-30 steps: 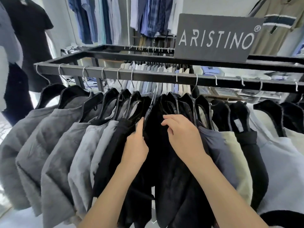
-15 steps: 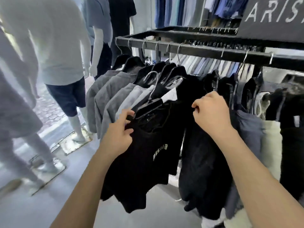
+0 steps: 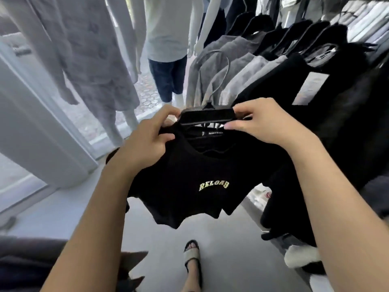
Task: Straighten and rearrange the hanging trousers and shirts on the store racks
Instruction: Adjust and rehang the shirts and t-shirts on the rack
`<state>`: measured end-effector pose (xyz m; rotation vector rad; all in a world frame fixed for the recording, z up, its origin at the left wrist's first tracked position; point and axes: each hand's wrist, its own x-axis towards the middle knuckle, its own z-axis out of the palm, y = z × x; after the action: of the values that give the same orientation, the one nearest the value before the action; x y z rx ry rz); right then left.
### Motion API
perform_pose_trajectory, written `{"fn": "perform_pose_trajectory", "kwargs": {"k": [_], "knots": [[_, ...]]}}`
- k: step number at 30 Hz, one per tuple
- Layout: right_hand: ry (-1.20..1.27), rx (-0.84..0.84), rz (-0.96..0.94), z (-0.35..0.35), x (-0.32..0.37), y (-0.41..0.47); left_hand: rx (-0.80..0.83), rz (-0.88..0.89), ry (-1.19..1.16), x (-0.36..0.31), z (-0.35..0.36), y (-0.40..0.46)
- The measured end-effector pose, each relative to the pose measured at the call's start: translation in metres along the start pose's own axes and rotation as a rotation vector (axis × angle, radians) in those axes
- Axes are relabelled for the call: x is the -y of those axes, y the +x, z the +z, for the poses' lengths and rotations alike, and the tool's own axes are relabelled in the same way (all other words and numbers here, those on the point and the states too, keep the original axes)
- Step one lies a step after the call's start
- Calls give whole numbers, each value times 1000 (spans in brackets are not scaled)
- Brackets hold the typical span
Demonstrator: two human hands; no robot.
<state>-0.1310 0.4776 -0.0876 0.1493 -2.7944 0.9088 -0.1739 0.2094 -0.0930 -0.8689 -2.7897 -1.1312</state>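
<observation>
I hold the black tee point(image 3: 202, 182) on its hanger point(image 3: 207, 118) off the rack, at centre, my left hand point(image 3: 147, 135) pinching its shoulder and my right hand point(image 3: 265, 123) gripping the hanger's end, grey shirts point(image 3: 231, 66) hanging at one o'clock.

One head-worn camera looked steeply down and forward, close over both forearms, toward the pale grey floor point(image 3: 63, 209) below.

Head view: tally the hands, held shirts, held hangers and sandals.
Hands: 2, left hand and right hand
Held shirt: 1
Held hanger: 1
Worn sandal: 1
Total: 5
</observation>
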Motion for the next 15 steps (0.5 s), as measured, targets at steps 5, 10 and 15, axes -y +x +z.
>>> {"fn": "perform_pose_trajectory", "kwargs": {"k": [5,10,15], "knots": [[61,97,-10,44,16,-3,-215,-108,80,29,14,-16],[149,87,64,78,28,-9,-611,-277,134,43,36,-26],[146,19,177,116,36,-19,-261,-492,-158,26,77,-34]]}}
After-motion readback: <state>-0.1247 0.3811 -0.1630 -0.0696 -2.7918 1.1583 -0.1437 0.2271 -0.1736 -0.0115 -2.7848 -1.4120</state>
